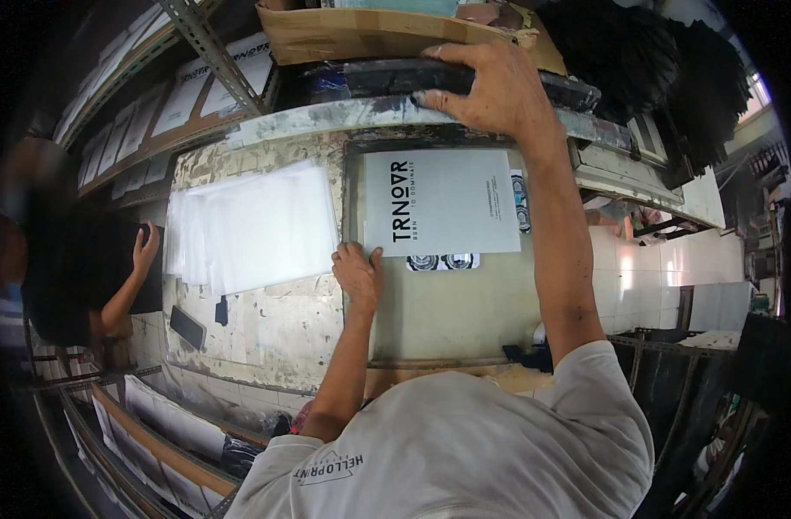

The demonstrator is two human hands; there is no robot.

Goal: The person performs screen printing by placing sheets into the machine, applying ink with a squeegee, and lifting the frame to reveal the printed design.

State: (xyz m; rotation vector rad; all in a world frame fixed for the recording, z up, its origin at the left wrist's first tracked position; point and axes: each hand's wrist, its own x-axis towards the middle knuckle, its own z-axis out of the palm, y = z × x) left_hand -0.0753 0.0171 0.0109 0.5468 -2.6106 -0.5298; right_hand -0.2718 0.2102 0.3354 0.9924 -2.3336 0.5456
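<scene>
A pale plastic sheet with black print lies flat on the greenish board in front of me. My left hand rests at the sheet's near left corner, thumb apart from the fingers, between it and a loose stack of translucent white sheets. My right hand reaches over the far side, its thumb and fingers spread in a wide curve across a dark bar. Just below that hand runs a paint-smeared pale frame edge. Patterned cards show partly from beneath the printed sheet.
A cardboard box sits beyond the frame. Metal shelving with printed sheets stands at far left. Near the worn table's left edge lies a phone. Another person's hand is at left. Black cloth-like bundles hang at far right.
</scene>
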